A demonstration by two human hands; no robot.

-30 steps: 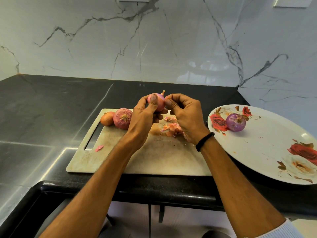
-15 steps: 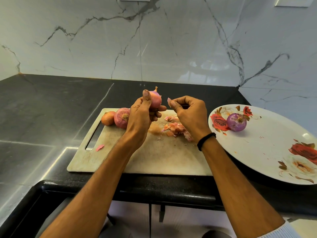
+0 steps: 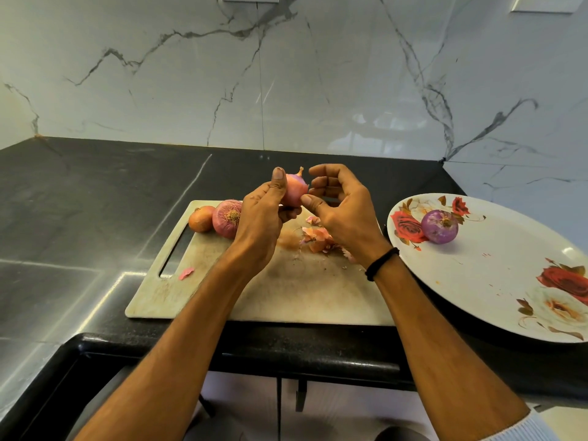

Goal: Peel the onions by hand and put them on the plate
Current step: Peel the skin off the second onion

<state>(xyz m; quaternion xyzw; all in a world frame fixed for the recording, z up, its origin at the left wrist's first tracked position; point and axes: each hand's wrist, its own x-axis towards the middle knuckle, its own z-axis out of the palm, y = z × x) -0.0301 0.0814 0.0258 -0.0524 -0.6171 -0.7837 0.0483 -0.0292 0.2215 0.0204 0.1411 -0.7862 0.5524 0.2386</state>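
Onion [image 3: 294, 192], partly stripped and pale pink with a dry stem tip pointing up, sits above the far edge of the cutting board [image 3: 286, 291], gripped by the left hand [image 3: 261, 218]. That hand's thumb lies up the near side and its fingers wrap behind, so much of the bulb is covered. The right hand [image 3: 340, 205] is beside it, fingers loosely arched and grasping nothing, thumb tip against the onion's lower side. Whether the fingertips touch the loose skin edge is hard to make out. Below the right hand a pile of peel scraps [image 3: 318, 238] lies on the board, partly hidden by the palm and wrist, which wears a black band [image 3: 380, 264]. At the board's upper left corner a small brown onion [image 3: 200, 219] touches a larger red onion [image 3: 227, 218], whose right side is hidden by the left hand. One pink scrap [image 3: 186, 273] lies by the handle slot. At the right of the frame the flowered plate [image 3: 493, 281], cut off by the edge, carries a peeled purple onion [image 3: 440, 226] near its upper left rim. The black counter [image 3: 95, 202] meets the marble wall [image 3: 318, 74] behind.
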